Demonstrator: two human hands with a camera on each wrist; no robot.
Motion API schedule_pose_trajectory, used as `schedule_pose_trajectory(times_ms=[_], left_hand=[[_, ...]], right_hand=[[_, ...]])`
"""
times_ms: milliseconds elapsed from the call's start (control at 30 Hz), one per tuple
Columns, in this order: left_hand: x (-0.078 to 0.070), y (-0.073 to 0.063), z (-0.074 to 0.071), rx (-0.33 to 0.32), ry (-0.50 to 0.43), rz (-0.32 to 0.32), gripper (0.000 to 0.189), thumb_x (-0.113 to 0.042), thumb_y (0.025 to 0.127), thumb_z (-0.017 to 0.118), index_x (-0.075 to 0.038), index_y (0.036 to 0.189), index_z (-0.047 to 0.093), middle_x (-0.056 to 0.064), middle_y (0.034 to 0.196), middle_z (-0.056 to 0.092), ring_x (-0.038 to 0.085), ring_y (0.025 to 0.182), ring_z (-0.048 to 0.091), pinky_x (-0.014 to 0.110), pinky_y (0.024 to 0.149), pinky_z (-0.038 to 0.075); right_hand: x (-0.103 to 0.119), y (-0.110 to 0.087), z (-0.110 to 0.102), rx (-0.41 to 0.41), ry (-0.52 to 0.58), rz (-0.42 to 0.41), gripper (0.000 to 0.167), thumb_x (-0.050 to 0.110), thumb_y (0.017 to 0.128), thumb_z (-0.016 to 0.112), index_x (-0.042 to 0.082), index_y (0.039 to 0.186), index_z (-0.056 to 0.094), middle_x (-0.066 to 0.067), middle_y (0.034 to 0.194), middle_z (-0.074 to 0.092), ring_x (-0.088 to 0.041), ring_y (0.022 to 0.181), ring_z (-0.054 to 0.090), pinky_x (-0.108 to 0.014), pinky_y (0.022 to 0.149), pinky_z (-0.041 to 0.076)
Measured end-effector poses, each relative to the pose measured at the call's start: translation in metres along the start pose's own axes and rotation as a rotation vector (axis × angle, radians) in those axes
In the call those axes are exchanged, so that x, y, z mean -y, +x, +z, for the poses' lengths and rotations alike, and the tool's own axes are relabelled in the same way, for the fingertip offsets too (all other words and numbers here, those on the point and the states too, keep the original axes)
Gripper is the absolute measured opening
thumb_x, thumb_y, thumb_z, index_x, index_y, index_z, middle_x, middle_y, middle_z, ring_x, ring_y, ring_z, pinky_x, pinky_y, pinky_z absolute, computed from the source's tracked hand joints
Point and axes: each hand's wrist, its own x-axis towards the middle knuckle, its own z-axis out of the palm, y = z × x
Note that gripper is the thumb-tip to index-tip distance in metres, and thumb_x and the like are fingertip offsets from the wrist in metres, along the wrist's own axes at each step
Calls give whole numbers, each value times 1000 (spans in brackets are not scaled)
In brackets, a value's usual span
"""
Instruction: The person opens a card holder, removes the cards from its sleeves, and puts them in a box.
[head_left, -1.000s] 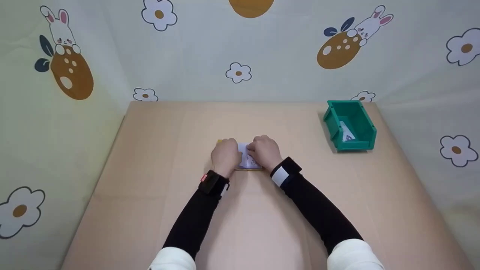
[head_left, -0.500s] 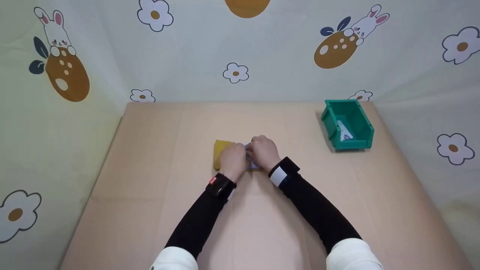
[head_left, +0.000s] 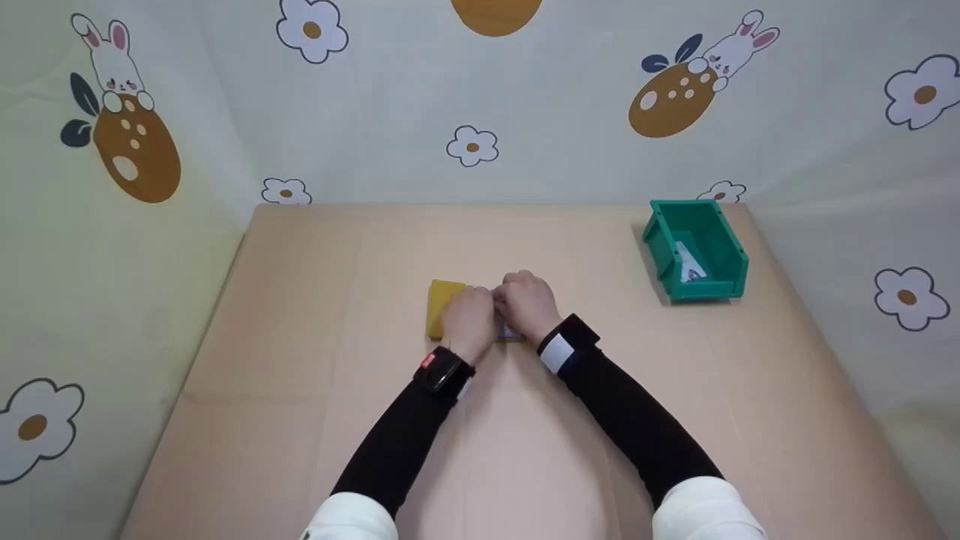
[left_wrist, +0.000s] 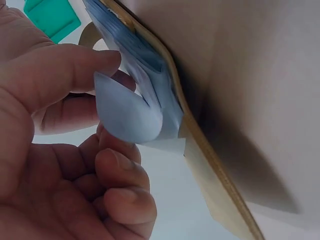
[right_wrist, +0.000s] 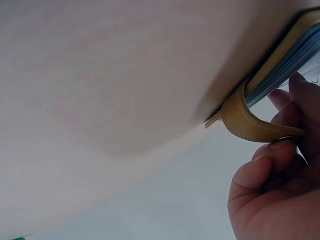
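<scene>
A yellow-tan card holder (head_left: pixel 443 304) lies open on the table in the head view, its middle covered by both hands. My left hand (head_left: pixel 471 319) pinches a curled, pale bluish leaf (left_wrist: pixel 130 112) lifted from the stack of pages, as the left wrist view shows. Knuckles close beside it belong to my right hand (head_left: pixel 529 304), whose bent fingers grip the page edges. In the right wrist view, a stitched strap (right_wrist: pixel 247 122) curves out from the cover to these fingers, below the thick bluish pages (right_wrist: pixel 285 70). The fingertips are partly hidden behind the pages.
A green bin (head_left: pixel 709 290) stands at the table's back right, with a white printed piece (head_left: pixel 689 264) inside. Patterned cloth walls (head_left: pixel 390 135) rise along the back and both sides of the beige table (head_left: pixel 300 300).
My left hand has shifted right across the card holder, up against the right hand, uncovering the yellow left cover. The right hand stays nearly in place. The head view has shifted slightly.
</scene>
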Motion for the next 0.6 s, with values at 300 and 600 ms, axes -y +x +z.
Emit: schedule_pose_trajectory(times_ms=[300, 600], left_hand=[[4, -1, -2, -5, 4, 19, 9, -12, 89, 66, -4, 87, 68, 12, 85, 66, 29, 80, 66, 41, 62, 55], [16, 2, -9, 33, -40, -66, 10, -10, 83, 70, -2, 89, 68, 12, 85, 68, 29, 80, 67, 45, 64, 55]], right_hand=[[-2, -1, 1, -45, -23, -16, 8, 20, 88, 74, 16, 89, 81, -4, 74, 58, -24, 69, 52, -39, 60, 45], [-2, -1, -2, -27, -56, -6, 4, 15, 83, 76, 11, 80, 76, -7, 75, 59, -28, 72, 54, -42, 62, 46]])
